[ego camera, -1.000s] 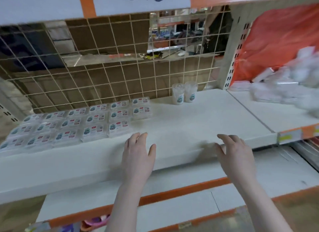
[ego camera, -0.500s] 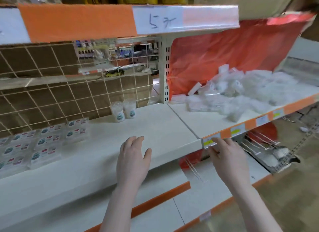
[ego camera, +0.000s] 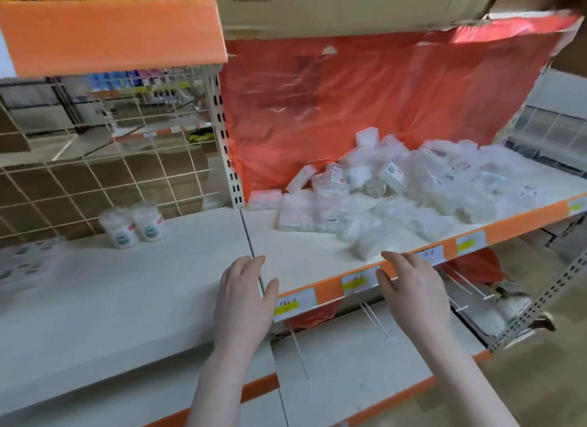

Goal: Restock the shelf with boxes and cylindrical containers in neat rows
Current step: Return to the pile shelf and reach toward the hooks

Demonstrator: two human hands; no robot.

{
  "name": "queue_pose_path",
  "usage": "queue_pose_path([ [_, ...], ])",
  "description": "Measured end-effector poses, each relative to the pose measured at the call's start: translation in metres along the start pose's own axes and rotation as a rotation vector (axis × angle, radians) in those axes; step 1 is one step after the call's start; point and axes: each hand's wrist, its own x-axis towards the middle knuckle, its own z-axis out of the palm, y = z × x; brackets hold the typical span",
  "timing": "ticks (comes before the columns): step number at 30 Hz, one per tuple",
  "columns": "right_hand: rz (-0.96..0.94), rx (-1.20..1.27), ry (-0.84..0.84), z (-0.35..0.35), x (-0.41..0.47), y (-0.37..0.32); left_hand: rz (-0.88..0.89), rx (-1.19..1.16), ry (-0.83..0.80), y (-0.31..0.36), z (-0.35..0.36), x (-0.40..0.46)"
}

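Observation:
Two clear cylindrical containers (ego camera: pixel 131 224) stand side by side at the back of the white left shelf (ego camera: pixel 127 293). Flat clear boxes in rows (ego camera: pixel 22 264) show blurred at the far left. A loose heap of clear boxes and containers (ego camera: pixel 397 191) lies on the right shelf (ego camera: pixel 301 258) against a red plastic sheet. My left hand (ego camera: pixel 243 302) hovers open over the seam between the two shelves. My right hand (ego camera: pixel 413 293) is open, fingers spread, at the right shelf's orange front edge, just short of the heap. Both hands hold nothing.
A wire grid backs the left shelf (ego camera: pixel 111 178). An upright slotted post (ego camera: pixel 228 159) divides the two bays. A cardboard box (ego camera: pixel 349 4) sits overhead. White peg hooks (ego camera: pixel 378 321) jut out below the right shelf over a lower shelf (ego camera: pixel 365 363).
The view has swung right, from the rows of boxes to the heap on the right shelf. Both hands have moved right with it and stay open and empty.

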Motion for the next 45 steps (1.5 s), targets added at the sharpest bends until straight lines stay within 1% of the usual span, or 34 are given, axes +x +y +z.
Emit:
queue_pose_path([
  [5,0.04,0.044,-0.026,0.023,0.015,0.008,-0.014,-0.012,-0.002,0.007,0.021,0.02],
  [7,0.106,0.054,-0.044,0.03,0.023,0.008,-0.014,-0.019,-0.006,0.007,0.028,0.03],
  [10,0.255,0.05,-0.101,0.039,0.036,0.003,-0.017,-0.028,-0.003,0.007,0.037,0.049],
  [15,0.354,0.006,-0.167,0.053,0.052,0.0,0.017,-0.023,-0.009,0.01,0.046,0.075],
  [18,0.37,0.0,-0.231,0.055,0.058,0.003,0.01,-0.016,-0.011,0.008,0.052,0.082],
  [21,0.356,0.101,-0.279,0.052,0.064,0.014,-0.012,-0.005,-0.006,0.01,0.058,0.085],
  [23,0.332,0.205,-0.299,0.048,0.069,0.027,-0.024,-0.005,0.003,0.016,0.063,0.088],
  [27,0.286,0.333,-0.337,0.04,0.078,0.057,-0.054,-0.007,0.043,0.03,0.077,0.089],
  [32,0.265,0.426,-0.348,0.039,0.09,0.086,-0.082,0.009,0.066,0.049,0.095,0.088],
  [37,0.207,0.337,-0.346,0.039,0.1,0.1,-0.097,-0.001,0.073,0.063,0.105,0.086],
  [42,0.093,0.163,-0.363,0.043,0.104,0.103,-0.121,0.005,0.077,0.067,0.105,0.087],
  [45,0.051,0.052,-0.414,0.046,0.106,0.101,-0.116,-0.007,0.079,0.068,0.104,0.088],
])
